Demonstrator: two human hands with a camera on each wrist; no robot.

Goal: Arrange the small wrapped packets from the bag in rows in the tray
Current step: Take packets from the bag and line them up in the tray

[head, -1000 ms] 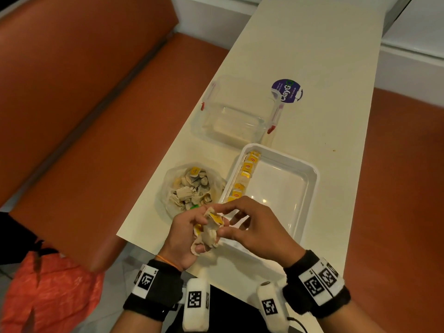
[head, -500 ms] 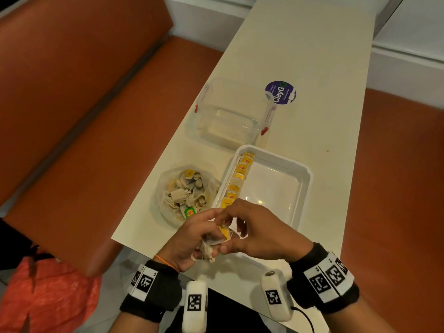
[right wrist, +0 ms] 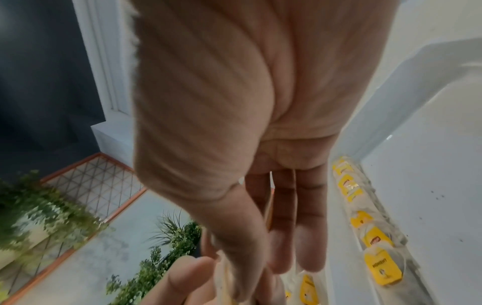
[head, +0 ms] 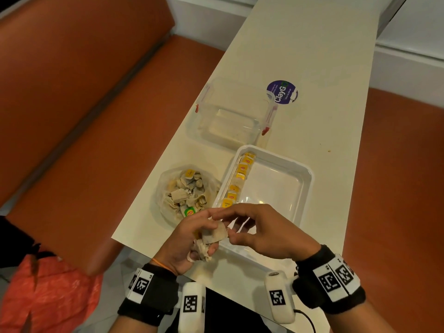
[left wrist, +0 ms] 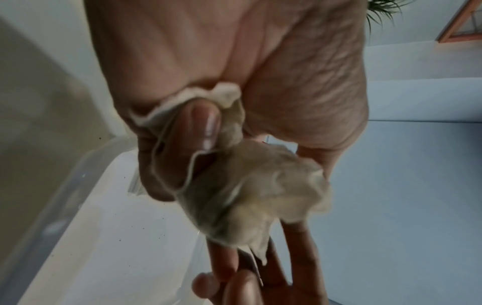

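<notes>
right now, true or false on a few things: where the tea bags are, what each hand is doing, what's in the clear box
1. The white tray holds one row of yellow-tagged tea bags along its left wall. True.
2. The left hand is empty. False: it grips a bunch of crumpled tea bags.
3. The plastic bag of tea bags sits inside the tray. False: it sits on the table, left of the tray.
4. The right hand pinches at the bunch held by the left hand. True.
5. The clear latch-lid container is full of tea bags. False: no tea bags show in it.
</notes>
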